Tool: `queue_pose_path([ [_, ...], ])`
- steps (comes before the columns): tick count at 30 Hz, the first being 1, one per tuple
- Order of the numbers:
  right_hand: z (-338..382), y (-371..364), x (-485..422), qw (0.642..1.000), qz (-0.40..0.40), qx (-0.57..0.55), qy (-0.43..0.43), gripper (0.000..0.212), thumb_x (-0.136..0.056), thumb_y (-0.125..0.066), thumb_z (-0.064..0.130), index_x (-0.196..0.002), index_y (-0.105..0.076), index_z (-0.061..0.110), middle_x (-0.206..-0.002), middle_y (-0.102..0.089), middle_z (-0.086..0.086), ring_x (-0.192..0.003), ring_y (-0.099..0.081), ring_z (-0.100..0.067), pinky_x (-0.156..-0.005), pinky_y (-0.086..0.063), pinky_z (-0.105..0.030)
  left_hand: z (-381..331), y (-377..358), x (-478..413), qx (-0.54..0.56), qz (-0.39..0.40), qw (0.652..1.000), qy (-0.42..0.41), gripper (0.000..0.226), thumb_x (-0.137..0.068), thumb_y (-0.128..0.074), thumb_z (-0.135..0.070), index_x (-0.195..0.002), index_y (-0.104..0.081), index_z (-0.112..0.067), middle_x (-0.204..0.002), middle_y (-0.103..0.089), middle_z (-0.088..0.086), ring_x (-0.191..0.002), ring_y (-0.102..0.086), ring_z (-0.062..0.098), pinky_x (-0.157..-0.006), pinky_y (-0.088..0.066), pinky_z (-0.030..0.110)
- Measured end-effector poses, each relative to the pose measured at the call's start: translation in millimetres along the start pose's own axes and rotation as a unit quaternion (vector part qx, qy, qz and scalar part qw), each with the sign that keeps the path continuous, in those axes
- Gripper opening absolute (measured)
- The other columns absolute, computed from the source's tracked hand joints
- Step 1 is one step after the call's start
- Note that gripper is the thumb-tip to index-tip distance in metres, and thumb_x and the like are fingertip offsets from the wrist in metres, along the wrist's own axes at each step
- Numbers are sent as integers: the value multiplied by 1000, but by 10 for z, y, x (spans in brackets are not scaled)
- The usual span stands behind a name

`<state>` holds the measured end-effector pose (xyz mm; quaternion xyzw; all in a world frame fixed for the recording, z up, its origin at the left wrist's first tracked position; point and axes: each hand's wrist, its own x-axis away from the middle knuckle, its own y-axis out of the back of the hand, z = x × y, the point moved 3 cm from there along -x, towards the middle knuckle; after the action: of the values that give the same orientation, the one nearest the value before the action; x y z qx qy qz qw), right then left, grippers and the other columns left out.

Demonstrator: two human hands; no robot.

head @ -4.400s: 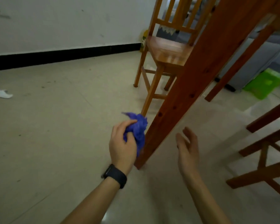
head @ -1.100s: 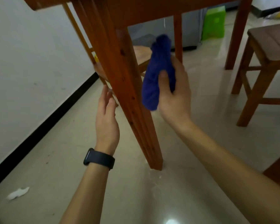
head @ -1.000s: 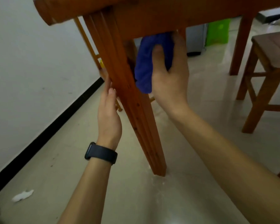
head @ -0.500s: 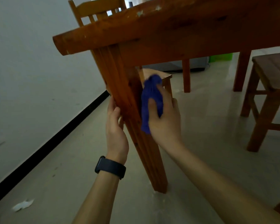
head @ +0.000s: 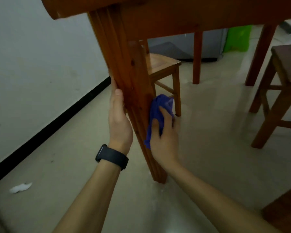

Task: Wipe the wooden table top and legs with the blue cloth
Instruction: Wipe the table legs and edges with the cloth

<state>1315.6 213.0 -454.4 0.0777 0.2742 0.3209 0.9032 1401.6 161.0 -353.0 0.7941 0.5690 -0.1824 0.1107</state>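
Two grips are clamped: the left hand (head: 119,121) clasps the stiff table leg (head: 129,73), the right hand (head: 163,137) bunches the light, soft blue cloth (head: 160,108) mid-wad against it.

The pale floor (head: 208,165) bears the table leg (head: 129,73), a wooden chair (head: 161,64), and what may be a crumpled white scrap (head: 20,188).
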Motion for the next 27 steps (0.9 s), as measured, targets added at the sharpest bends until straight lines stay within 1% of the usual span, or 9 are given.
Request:
queue_pose_path([
  [4,-392,-257,319,998,-2,34,-54,15,-106,-36,41,-119,-42,45,-99,-53,42,-88,-60,10,-68,-47,-5,207,39,53,-32,2,999,-2,55,-96,-26,-55,-150,-23,-43,-147,-35,-28,-136,-34,-5,-115,-30,30],
  [7,-1179,-334,493,950,206,86,-220,22,-104,-39,28,-121,-51,33,-119,-62,11,-104,-61,-13,-78,-48,-20,467,62,144,-92,19,996,6,64,-94,-25,-60,-154,-16,-41,-135,-32,-44,-129,-33,-15,-107,-29,22],
  [9,-1508,-321,475,914,239,133,-299,30,-101,-37,22,-127,-50,27,-134,-53,-10,-118,-53,-30,-96,-44,-32,718,100,264,-127,40,991,31,66,-91,-23,-66,-153,-15,-45,-132,-31,-48,-128,-33,-15,-108,-28,24],
  [13,-1157,-328,330,983,58,19,-171,41,-107,-32,34,-147,-31,36,-128,-30,14,-102,-47,-4,-87,-37,-17,1171,162,567,-149,53,982,101,59,-94,-24,-64,-151,-18,-50,-130,-32,-49,-125,-33,-19,-110,-28,26],
  [15,-1122,-392,544,990,71,69,-103,31,-105,-32,45,-132,-43,36,-114,-50,14,-86,-55,-2,-76,-48,-15,1267,143,651,-148,39,982,113,58,-94,-25,-64,-150,-19,-49,-130,-33,-48,-123,-33,-23,-103,-28,19],
  [17,-1540,-535,891,970,169,154,-85,35,-105,-32,49,-108,-53,21,-81,-62,2,-66,-58,-11,-59,-50,-22,1297,101,668,-149,25,982,115,59,-94,-24,-64,-151,-19,-48,-129,-32,-48,-120,-32,-26,-98,-28,14],
  [20,-2206,-556,1173,870,364,259,-209,35,-100,-39,24,-134,-47,23,-115,-65,-10,-90,-61,-24,-79,-49,-31,1359,113,664,-138,10,983,118,63,-90,-25,-71,-150,-20,-50,-131,-33,-47,-128,-33,-16,-105,-27,21],
  [24,-2203,-544,988,930,137,153,-304,42,-106,-36,22,-148,-35,22,-126,-52,-8,-105,-58,-29,-79,-38,-25,1545,147,804,-145,23,977,156,66,-86,-26,-75,-148,-22,-52,-135,-33,-42,-134,-35,-7,-103,-27,21],
  [27,-2053,-746,1070,952,128,79,-267,12,-107,-38,27,-109,-49,23,-73,-53,1,-57,-54,-13,-51,-43,-19,1608,128,877,-160,27,973,166,61,-89,-25,-72,-147,-25,-53,-132,-38,-41,-125,-37,-16,-96,-28,14],
])
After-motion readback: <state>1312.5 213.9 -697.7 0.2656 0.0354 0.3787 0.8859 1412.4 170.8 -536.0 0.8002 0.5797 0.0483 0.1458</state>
